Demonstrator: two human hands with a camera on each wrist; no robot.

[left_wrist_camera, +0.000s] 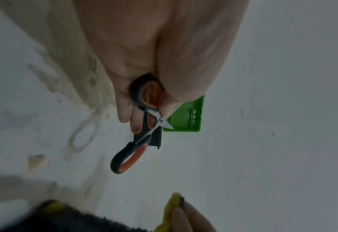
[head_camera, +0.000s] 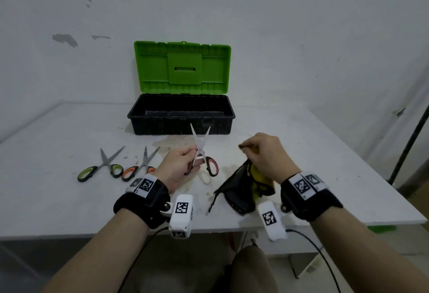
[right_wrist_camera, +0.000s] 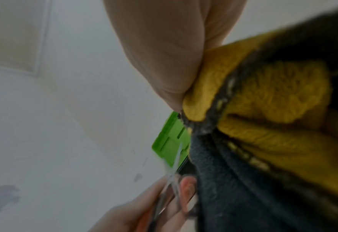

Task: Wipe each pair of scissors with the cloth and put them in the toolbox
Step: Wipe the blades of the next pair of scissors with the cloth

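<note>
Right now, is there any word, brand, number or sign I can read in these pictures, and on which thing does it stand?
No readable words, brands or numbers.
Wrist bands: black-and-white square code patterns only, no letters.
White camera units: the same code patterns.
Toolbox: no label shows.
Scissors in the left hand: no marking legible.
</note>
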